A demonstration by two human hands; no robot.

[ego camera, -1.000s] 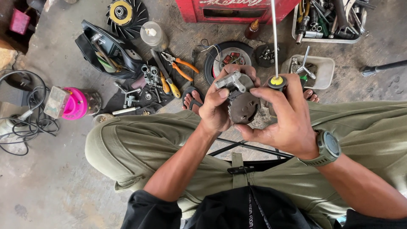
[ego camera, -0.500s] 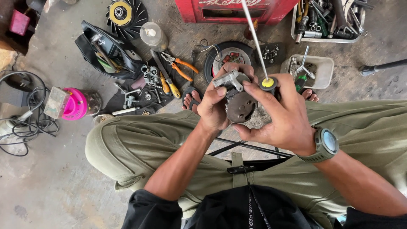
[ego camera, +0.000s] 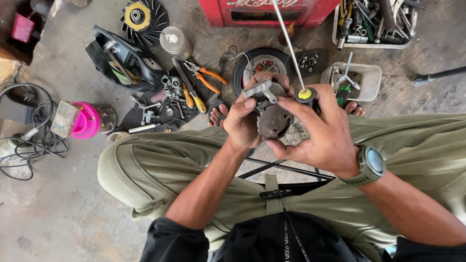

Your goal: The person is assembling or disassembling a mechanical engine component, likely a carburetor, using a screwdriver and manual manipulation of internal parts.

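My left hand [ego camera: 244, 123] grips a round grey metal motor part [ego camera: 273, 116] with a lighter bracket on top, held above my knees. My right hand [ego camera: 323, 131] cups the same part from the right and also clasps a screwdriver [ego camera: 292, 53] by its yellow-capped handle, with the long steel shaft pointing up and away toward the red box. A grey watch sits on my right wrist. My olive trousers fill the lower view, and my toes show just beyond the part.
On the concrete floor lie orange-handled pliers [ego camera: 208, 77], a black tool bag [ego camera: 124, 60], a black fan wheel with yellow hub [ego camera: 141, 17], a round coil unit [ego camera: 262, 65], a white tray of small tools [ego camera: 357, 77], a pink jar [ego camera: 85, 120], cables [ego camera: 29, 140] and a red box [ego camera: 272, 10].
The screwdriver shaft has tilted from nearly upright toward the left. Both hands have kept their hold on the motor part, which has turned slightly.
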